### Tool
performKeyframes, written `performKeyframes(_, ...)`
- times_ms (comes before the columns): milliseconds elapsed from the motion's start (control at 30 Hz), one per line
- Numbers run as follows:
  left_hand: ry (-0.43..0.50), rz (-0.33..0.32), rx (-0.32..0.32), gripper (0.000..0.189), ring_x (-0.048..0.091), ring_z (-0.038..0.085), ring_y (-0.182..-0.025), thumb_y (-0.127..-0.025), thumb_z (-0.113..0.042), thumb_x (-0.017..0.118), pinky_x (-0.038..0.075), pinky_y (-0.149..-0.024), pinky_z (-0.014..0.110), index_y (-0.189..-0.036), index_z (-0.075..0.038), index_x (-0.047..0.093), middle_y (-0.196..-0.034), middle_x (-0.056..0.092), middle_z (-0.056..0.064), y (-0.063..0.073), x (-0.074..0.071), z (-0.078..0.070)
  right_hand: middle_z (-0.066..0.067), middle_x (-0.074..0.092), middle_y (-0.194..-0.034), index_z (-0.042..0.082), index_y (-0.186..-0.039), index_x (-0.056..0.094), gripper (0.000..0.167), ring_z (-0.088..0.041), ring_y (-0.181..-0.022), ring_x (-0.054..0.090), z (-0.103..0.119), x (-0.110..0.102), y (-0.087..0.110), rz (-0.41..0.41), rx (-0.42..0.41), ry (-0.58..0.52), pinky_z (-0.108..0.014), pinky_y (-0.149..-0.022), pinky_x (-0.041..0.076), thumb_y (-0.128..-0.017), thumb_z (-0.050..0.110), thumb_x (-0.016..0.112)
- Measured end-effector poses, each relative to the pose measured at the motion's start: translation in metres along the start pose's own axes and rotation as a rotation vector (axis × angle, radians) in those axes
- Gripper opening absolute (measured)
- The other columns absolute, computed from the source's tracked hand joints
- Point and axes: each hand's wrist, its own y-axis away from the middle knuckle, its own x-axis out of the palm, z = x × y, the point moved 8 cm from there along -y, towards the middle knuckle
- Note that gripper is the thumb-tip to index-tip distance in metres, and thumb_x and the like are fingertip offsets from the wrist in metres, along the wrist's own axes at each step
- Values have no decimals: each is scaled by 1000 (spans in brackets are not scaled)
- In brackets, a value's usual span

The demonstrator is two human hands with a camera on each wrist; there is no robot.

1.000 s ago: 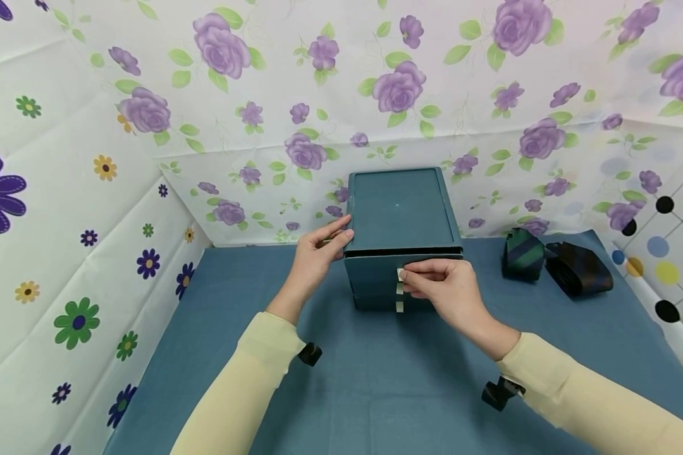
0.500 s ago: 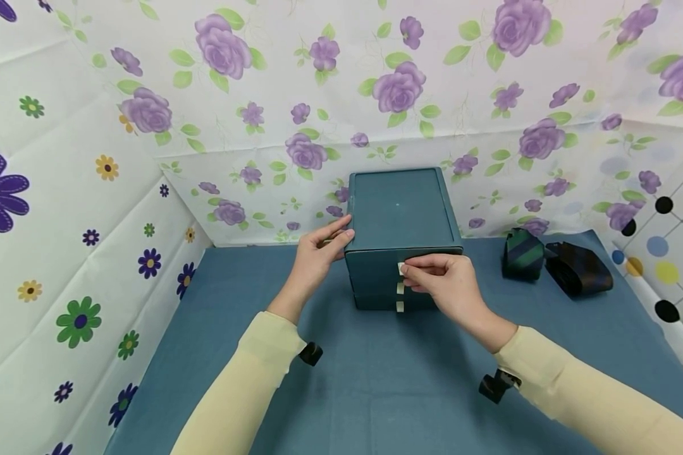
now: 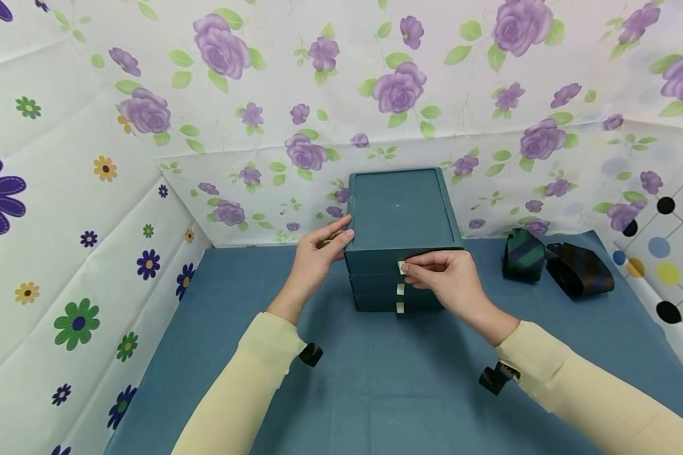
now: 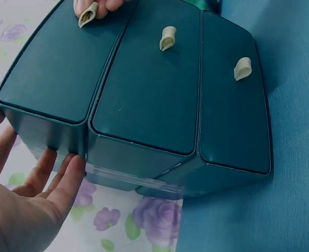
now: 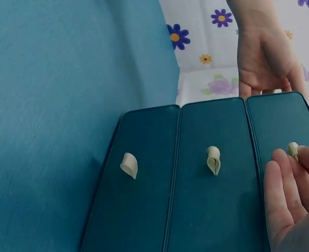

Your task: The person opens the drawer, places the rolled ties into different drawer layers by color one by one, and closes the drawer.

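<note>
Two-handing a teal drawer box [image 3: 399, 230], just past 12 o'clock

Pinching the top pale tab [image 3: 402, 268] with the right hand [image 3: 454, 278], resting a loose-fingered left hand [image 3: 313, 256] on the 9 o'clock side, all over blue cloth [image 3: 375, 392].

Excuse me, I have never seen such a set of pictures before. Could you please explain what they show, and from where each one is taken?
There is no robot here, only a person working with two bare hands. The wide view comes from a camera worn on the head, looking forward and down. The two closer views are taken from the left and right wrists, so the same box appears turned sideways.

On the blue cloth stands a dark teal three-drawer box. The left hand touches its side, while the right hand pinches the top pull tab, which is cream-coloured. To the right lie what look like a rolled green-striped necktie and a rolled darker necktie.
</note>
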Motion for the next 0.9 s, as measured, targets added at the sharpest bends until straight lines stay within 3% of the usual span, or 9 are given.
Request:
performKeyframes(200,1,-1,3,43,57,14,-111,-85,-47,64,51,-92,42,-127,-36,59,-126,56,-4,0,1,-1,-18,72,-93,1,-96,74,20,-29,-81,71,-3,-4,-5,22,-20,22,-39,-70,58,-82,15,72)
performKeyframes(533,18,-1,-12,40,58,15,-111,-87,-44,63,50,-93,45,-127,-36,59,-125,56,-3,3,2,-5,-6,74,-91,13,-93,77,22,-24,-78,71,-27,-9,-19,61,-55,27,-43,-71,57,-79,29,75)
performKeyframes(767,43,20,-27,42,57,19,-113,-91,-32,62,48,-96,49,-132,-25,56,-128,54,3,12,5,-22,-4,74,-89,15,-92,77,20,-21,-76,72,-31,-10,-17,46,-61,23,-45,-71,57,-78,31,75)
performKeyframes(900,38,21,-26,43,57,19,-113,-90,-34,62,48,-95,48,-132,-26,56,-128,54,4,10,5,-16,-8,74,-93,11,-96,76,21,-23,-79,72,-27,-7,-12,44,-74,-2,-40,-71,58,-81,25,73)
